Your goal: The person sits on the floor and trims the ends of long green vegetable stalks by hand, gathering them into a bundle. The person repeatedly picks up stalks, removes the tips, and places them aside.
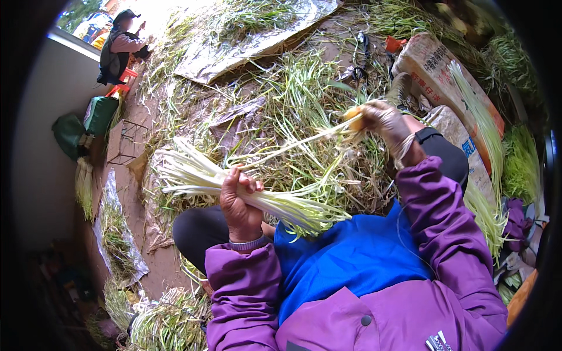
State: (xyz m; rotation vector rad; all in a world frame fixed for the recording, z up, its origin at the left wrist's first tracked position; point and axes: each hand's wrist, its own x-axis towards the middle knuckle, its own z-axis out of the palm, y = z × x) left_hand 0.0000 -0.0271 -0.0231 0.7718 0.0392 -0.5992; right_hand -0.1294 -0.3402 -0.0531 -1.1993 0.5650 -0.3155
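Observation:
My left hand (240, 202) is closed around a bundle of pale leafy stalks (290, 208), perhaps blanched garlic chives. White ends fan out to the left; yellow-green tips spread toward my lap. My right hand (386, 123), in a thin translucent glove with something orange-yellow at the fingertips, pinches a thin stalk strand (303, 140). That strand runs across to the top of my left hand. Beneath both hands lies a heap of green and dry plant trimmings (325, 162). A blue apron (347, 250) covers my lap.
Printed woven sacks (439, 74) stand at the right, with long pale stalks (478, 118) draped over them. A light plastic sheet (254, 48) bears more greens at the top. A person (120, 48) sits at the upper left near green bags (100, 115). Another plant pile (169, 320) lies lower left.

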